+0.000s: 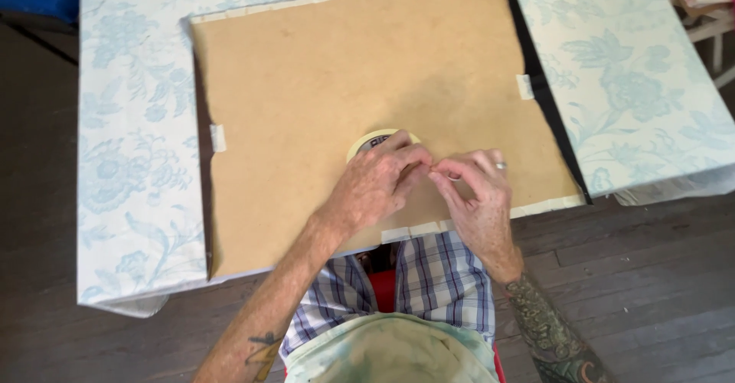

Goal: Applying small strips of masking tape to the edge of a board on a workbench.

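Below: brown board on floral tablecloth, dark plank floor.

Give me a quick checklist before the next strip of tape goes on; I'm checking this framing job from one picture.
1. Tape roll in left hand: ok, held against the brown backing board.
2. Tape end pinched by right hand: cannot tell, fingertips hide it.
3. Board lying flat on the floral tablecloth: ok.
4. Side tabs stuck down: ok, one on each side.
5. Near edge taped: not ok, only partly covered.
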